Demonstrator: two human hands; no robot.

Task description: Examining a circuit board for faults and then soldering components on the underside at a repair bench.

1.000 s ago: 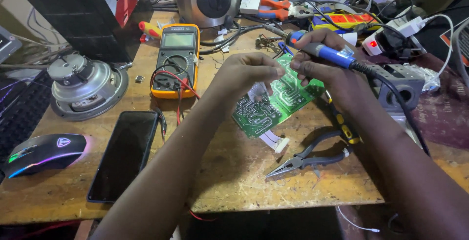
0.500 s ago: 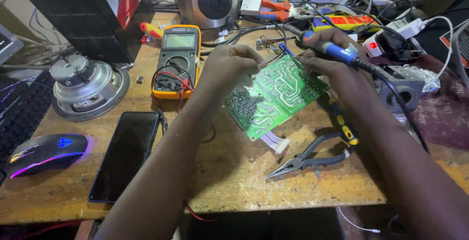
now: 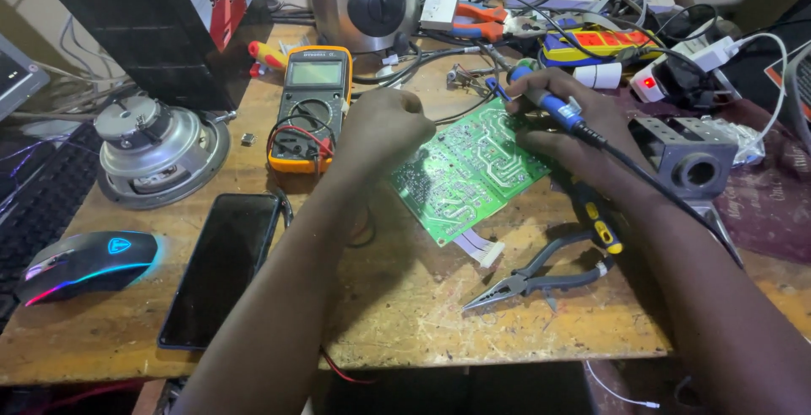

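Yellow multimeter (image 3: 310, 106), phone (image 3: 221, 267), mouse (image 3: 89, 263), speaker (image 3: 159, 149), pliers (image 3: 541, 275) on bench.

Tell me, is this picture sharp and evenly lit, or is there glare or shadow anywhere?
Head view: mostly sharp on the green circuit board and both hands; the black phone shows only a soft sheen; the metal kettle catches mild glare; the left edge by the glowing mouse falls dark, and straight edges bow slightly near the frame's borders.

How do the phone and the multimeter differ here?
The phone is black with a dark, blank screen; the multimeter is orange-edged with a pale display and a dial. The phone lies near the table's front edge; the multimeter sits further back, beside the left hand. Both lie flat, face up.
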